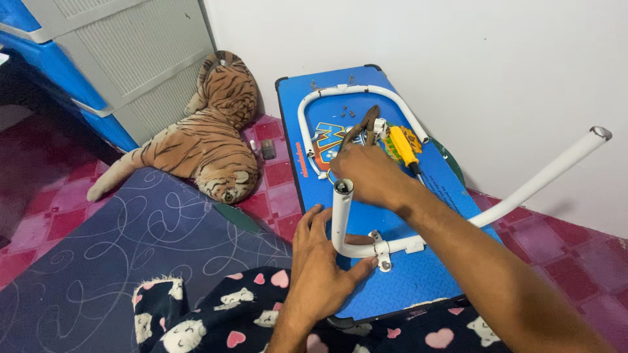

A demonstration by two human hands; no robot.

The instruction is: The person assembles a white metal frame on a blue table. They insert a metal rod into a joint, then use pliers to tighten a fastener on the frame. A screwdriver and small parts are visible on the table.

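A small blue tabletop (418, 274) lies upside down on the floor. A white bent tube leg (523, 193) is clamped to it by a white bracket (384, 248) and stands up, with its open end (342, 187) near me. My left hand (320, 261) rests flat on the board, thumb against the bracket, holding nothing. My right hand (369, 173) grips brown-handled pliers (365, 125) just beyond the tube's end. A second white tube leg (353, 91) lies folded flat at the far end. A yellow-handled screwdriver (402, 146) lies beside my right hand.
A plush tiger (209, 140) lies on the pink tiled floor to the left. A blue patterned mat (111, 248) covers the near left floor. A grey and blue plastic cabinet (111, 59) stands at the back left. Several small screws (345, 112) lie on the board. A white wall runs along the right.
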